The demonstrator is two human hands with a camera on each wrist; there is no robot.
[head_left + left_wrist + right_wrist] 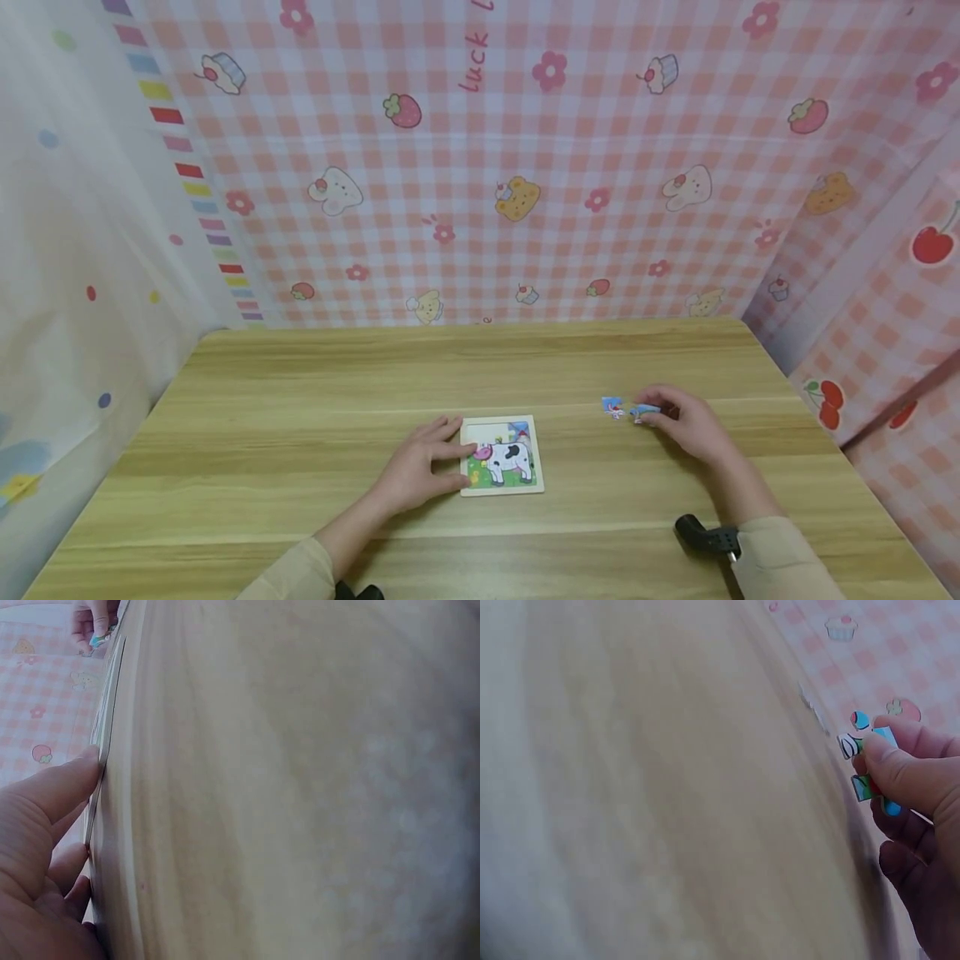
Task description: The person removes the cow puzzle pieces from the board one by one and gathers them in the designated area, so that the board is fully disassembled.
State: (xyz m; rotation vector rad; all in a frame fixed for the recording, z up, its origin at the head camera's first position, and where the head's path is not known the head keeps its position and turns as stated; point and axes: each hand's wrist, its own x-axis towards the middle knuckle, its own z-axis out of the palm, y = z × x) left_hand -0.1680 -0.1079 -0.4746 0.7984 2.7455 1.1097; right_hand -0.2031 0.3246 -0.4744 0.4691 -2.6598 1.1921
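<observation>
A square cow jigsaw puzzle (501,467) with a pale frame lies on the table. Its lower part shows a black-and-white cow on green grass, while bare board shows at its upper left. My left hand (422,467) rests at the left edge of this frame, thumb and fingertips touching it. Off to the right, my right hand (686,425) pinches a puzzle piece (864,787) between thumb and fingers; blue, green and white parts of it show. A second blue and white puzzle piece (612,407) lies on the table just left of the right hand.
The wooden table (300,375) reaches back to a pink checked curtain (465,250). A pale dotted curtain (90,208) hangs along the left side. Black wrist devices, one of them a camera mount (705,537), sit at both sleeves.
</observation>
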